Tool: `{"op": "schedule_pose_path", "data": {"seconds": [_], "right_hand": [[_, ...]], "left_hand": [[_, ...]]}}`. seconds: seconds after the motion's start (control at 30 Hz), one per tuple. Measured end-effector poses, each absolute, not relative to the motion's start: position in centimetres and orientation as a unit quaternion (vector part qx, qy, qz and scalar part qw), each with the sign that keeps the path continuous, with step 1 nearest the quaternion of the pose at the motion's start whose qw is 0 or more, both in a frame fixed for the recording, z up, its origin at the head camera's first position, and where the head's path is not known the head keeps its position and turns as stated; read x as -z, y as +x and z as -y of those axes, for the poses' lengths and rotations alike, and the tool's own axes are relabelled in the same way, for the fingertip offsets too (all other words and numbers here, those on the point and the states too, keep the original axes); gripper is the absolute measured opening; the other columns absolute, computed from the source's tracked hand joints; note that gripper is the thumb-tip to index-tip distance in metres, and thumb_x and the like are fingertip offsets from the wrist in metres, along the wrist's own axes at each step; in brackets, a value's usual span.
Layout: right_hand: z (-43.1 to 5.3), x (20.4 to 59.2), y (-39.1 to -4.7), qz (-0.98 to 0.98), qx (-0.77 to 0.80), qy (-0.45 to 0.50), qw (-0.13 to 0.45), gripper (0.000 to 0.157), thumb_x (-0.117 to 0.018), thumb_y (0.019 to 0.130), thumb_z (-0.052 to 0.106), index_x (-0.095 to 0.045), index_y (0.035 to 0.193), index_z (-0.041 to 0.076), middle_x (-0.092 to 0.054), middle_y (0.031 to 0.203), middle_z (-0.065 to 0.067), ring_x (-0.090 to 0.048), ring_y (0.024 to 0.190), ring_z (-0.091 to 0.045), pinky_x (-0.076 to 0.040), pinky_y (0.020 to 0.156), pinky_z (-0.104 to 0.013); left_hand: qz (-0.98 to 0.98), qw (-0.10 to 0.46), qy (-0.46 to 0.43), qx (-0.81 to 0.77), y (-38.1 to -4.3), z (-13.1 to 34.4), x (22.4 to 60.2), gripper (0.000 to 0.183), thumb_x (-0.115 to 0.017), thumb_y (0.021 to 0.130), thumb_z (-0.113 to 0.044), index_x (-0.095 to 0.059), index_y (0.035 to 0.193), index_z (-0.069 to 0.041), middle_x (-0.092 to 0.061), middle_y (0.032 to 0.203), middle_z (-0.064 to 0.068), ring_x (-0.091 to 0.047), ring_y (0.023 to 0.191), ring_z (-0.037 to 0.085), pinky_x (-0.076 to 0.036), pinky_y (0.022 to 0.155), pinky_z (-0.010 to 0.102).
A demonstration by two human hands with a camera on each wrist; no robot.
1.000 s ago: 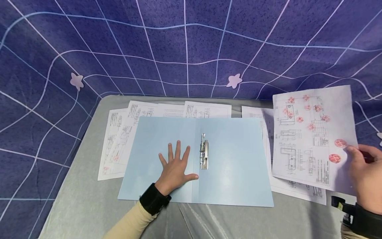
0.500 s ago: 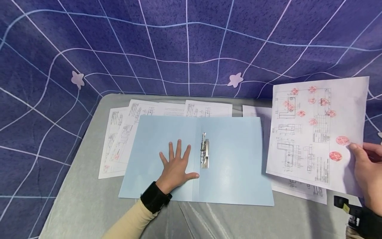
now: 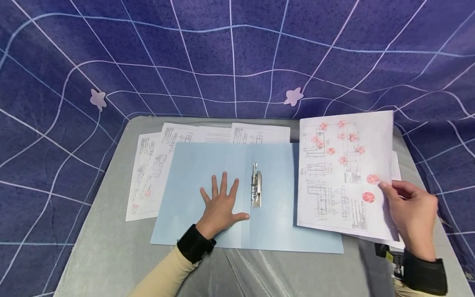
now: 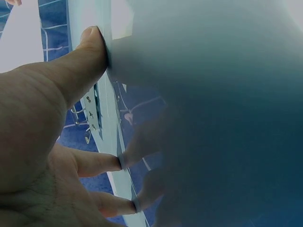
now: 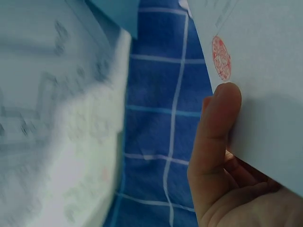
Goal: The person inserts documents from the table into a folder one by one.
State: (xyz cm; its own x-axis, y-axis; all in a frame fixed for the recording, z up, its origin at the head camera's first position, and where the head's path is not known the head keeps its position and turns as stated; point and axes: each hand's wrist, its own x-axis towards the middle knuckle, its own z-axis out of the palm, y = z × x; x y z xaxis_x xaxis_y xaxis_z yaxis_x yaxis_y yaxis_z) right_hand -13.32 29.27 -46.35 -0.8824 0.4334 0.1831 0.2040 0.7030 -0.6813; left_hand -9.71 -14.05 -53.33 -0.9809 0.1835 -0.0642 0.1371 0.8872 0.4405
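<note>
A light blue folder [image 3: 276, 222] lies opened out on the table, a metal lever clip [image 3: 256, 185] fixed beside its spine. My left hand [image 3: 219, 210] presses flat on the left cover with fingers spread, the thumb pointing toward the spine. My right hand [image 3: 412, 210] pinches the right edge of a white sheet of paper [image 3: 334, 177] between thumb and fingers. The sheet carries technical drawings and several red stamps. It is raised over the folder's right cover and hides part of it. In the right wrist view the thumb rests just below a red stamp [image 5: 221, 57].
More printed sheets [image 3: 144, 177] fan out from under the folder's left and top edges. Another sheet [image 3: 396, 165] shows behind the held paper. A grey cloth [image 3: 100, 231] covers the table, and a purple-blue gridded curtain [image 3: 208, 49] hangs behind and at both sides.
My right hand has carried the stamped sheet leftward, from beyond the folder's right edge to above its right cover. My left hand stays pressed on the left cover.
</note>
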Motion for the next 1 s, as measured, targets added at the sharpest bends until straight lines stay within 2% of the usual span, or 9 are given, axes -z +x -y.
{"op": "schedule_pose_path", "data": {"seconds": [0.07, 0.13, 0.2, 0.27, 0.5, 0.73, 1.0], "right_hand": [[-28.4, 47.0, -13.3, 0.914, -0.338, -0.167, 0.153, 0.028, -0.079, 0.092, 0.023, -0.079, 0.103, -0.002, -0.058, 0.068, 0.029, -0.048, 0.062, 0.014, -0.036, 0.055, -0.010], [-27.6, 47.8, -13.3, 0.917, -0.339, -0.155, 0.143, 0.026, -0.079, 0.092, 0.022, -0.079, 0.102, -0.001, -0.070, 0.073, 0.008, -0.049, 0.064, 0.011, -0.037, 0.056, -0.012], [-26.7, 48.5, -13.2, 0.920, -0.340, -0.141, 0.138, 0.024, -0.079, 0.092, 0.021, -0.079, 0.101, -0.002, -0.074, 0.081, -0.011, -0.049, 0.063, 0.009, -0.037, 0.056, -0.013], [-26.0, 49.1, -13.0, 0.920, -0.345, -0.131, 0.131, 0.025, -0.079, 0.092, 0.020, -0.079, 0.102, -0.003, -0.074, 0.087, -0.020, -0.050, 0.063, 0.006, -0.037, 0.056, -0.014], [-23.9, 50.4, -12.5, 0.918, -0.364, -0.118, 0.099, 0.026, -0.077, 0.094, 0.020, -0.078, 0.107, -0.002, -0.073, 0.089, -0.018, -0.055, 0.066, -0.012, -0.038, 0.054, -0.016], [-22.4, 51.2, -12.3, 0.917, -0.379, -0.103, 0.074, 0.025, -0.077, 0.095, 0.020, -0.077, 0.106, -0.003, -0.072, 0.085, -0.016, -0.056, 0.066, -0.016, -0.038, 0.055, -0.019], [-21.3, 51.9, -11.9, 0.916, -0.384, -0.089, 0.071, 0.021, -0.077, 0.094, 0.016, -0.077, 0.104, -0.003, -0.071, 0.081, -0.015, -0.056, 0.067, -0.021, -0.037, 0.055, -0.019]], "left_hand": [[-0.970, 0.054, 0.082, -0.223, -9.7, 14.0, 53.4, 0.108, -0.088, 0.077, -0.052, -0.037, 0.159, -0.003, -0.010, 0.166, 0.032, 0.002, 0.149, 0.061, -0.002, 0.100, 0.089], [-0.969, 0.056, 0.081, -0.225, -9.7, 14.0, 53.4, 0.108, -0.088, 0.077, -0.051, -0.036, 0.159, -0.003, -0.010, 0.166, 0.032, 0.002, 0.149, 0.061, -0.002, 0.100, 0.089], [-0.970, 0.057, 0.081, -0.223, -9.7, 14.0, 53.4, 0.108, -0.088, 0.077, -0.051, -0.036, 0.159, -0.003, -0.010, 0.166, 0.032, 0.002, 0.149, 0.061, -0.002, 0.101, 0.089], [-0.970, 0.056, 0.082, -0.223, -9.7, 14.1, 53.4, 0.108, -0.088, 0.077, -0.051, -0.036, 0.159, -0.003, -0.010, 0.166, 0.032, 0.002, 0.149, 0.061, -0.002, 0.101, 0.089], [-0.971, 0.057, 0.081, -0.218, -9.8, 14.0, 53.5, 0.109, -0.088, 0.076, -0.052, -0.037, 0.159, -0.003, -0.010, 0.166, 0.032, 0.001, 0.149, 0.061, -0.003, 0.100, 0.089], [-0.973, 0.062, 0.076, -0.209, -9.8, 13.9, 53.4, 0.110, -0.088, 0.076, -0.054, -0.036, 0.160, -0.005, -0.008, 0.167, 0.031, 0.003, 0.149, 0.060, -0.003, 0.100, 0.089], [-0.974, 0.055, 0.081, -0.204, -9.8, 13.9, 53.4, 0.109, -0.087, 0.076, -0.054, -0.037, 0.159, -0.003, -0.011, 0.166, 0.032, 0.000, 0.149, 0.062, -0.005, 0.100, 0.090]]}}
